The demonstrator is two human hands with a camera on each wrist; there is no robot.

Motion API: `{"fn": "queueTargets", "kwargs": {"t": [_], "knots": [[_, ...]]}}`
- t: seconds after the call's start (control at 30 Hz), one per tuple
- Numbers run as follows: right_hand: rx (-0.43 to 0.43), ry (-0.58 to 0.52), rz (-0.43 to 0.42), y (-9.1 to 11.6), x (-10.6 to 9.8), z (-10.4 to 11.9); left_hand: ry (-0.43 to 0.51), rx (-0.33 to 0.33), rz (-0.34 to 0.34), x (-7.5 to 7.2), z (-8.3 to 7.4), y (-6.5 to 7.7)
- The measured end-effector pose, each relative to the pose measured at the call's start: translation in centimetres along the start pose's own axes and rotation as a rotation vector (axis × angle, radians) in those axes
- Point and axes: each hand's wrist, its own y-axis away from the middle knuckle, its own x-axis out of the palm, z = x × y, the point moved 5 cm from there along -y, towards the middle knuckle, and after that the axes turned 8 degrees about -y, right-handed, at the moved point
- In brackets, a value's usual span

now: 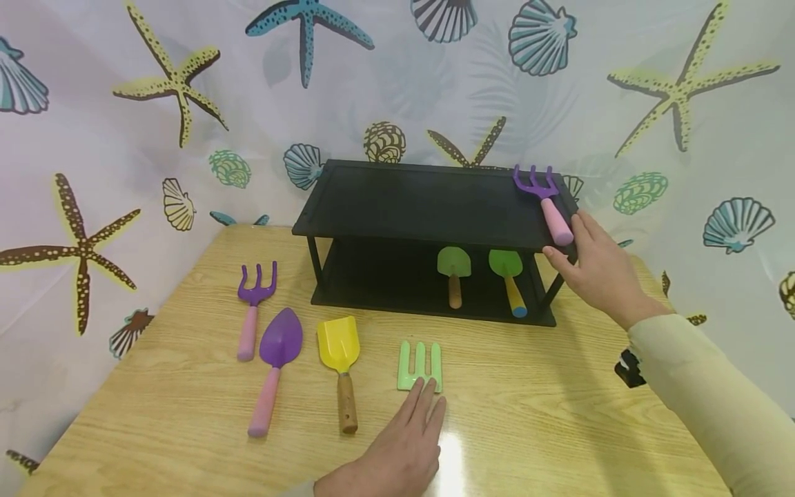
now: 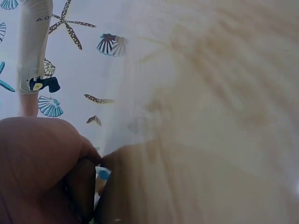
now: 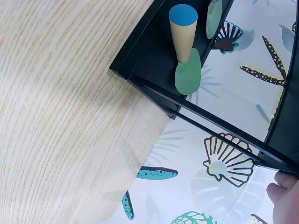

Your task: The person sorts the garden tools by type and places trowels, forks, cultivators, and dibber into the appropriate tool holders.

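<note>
Fingers of the left hand (image 1: 397, 449) straight, close together, tips over the base of the light green fork (image 1: 420, 359); that fork lies flat on the wooden table (image 1: 528, 414), tines away from the person, handle hidden under the hand. Right hand (image 1: 599, 266) at the right front corner of the black shelf (image 1: 416, 203), thumb spread from the fingers, just beside the pink handle of the upper purple fork (image 1: 551, 208); cannot tell if it touches the handle. Upper purple fork lies on the top tier, right end, tines to the back. Lower tier, right half: wood-handled green trowel (image 1: 454, 264), then blue-ended green trowel (image 1: 509, 273), well apart from the left hand. Table, left side, left to right: lower purple fork (image 1: 251, 304), purple trowel (image 1: 281, 342), yellow shovel (image 1: 340, 352). Sea-print cloth (image 1: 385, 69) behind.
</note>
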Motion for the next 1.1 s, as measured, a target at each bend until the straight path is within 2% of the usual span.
{"fn": "queueTargets", "kwargs": {"t": [0.1, 0.27, 0.37, 0.53, 0.57, 0.63, 0.73, 0.8, 0.87, 0.97, 1.03, 1.1], "knots": [[-0.001, 0.002, 0.001, 0.0, 0.0, 0.0, 0.106, -0.006, 0.015, 0.1, 0.1, 0.0], [0.001, 0.003, 0.001, -0.1, 0.1, -0.1, 0.264, -0.072, 0.074, 0.0, 0.5, 0.1], [0.001, 0.001, 0.0, -0.1, 0.1, 0.0, 0.297, -0.085, 0.09, -0.2, 0.7, 0.3], [0.001, 0.002, -0.003, -0.1, 0.1, 0.1, 0.307, -0.082, 0.041, -0.7, 1.1, 0.7], [0.002, 0.002, -0.003, -0.1, 0.1, 0.1, 0.291, -0.077, 0.022, -0.8, 1.2, 0.7], [0.002, 0.002, -0.005, -0.1, 0.0, 0.1, 0.171, -0.029, -0.015, -1.1, 1.3, 0.8], [0.002, -0.001, -0.009, -0.1, 0.0, 0.1, 0.098, -0.006, -0.073, -1.5, 1.7, 0.9], [0.001, -0.002, -0.01, -0.1, 0.0, 0.1, -0.008, 0.035, -0.094, -1.7, 1.9, 0.9], [0.0, -0.004, -0.009, -0.1, 0.0, 0.1, -0.144, 0.076, -0.073, -1.8, 2.0, 1.0], [0.0, -0.002, -0.007, 0.0, 0.0, 0.1, -0.423, 0.193, -0.115, -2.1, 1.9, 1.2], [0.0, -0.001, -0.006, 0.1, 0.0, 0.2, -0.498, 0.228, -0.164, -2.4, 1.9, 1.3], [0.001, 0.001, -0.006, 0.1, -0.1, 0.2, -0.43, 0.215, -0.212, -2.8, 2.2, 1.4]]}}
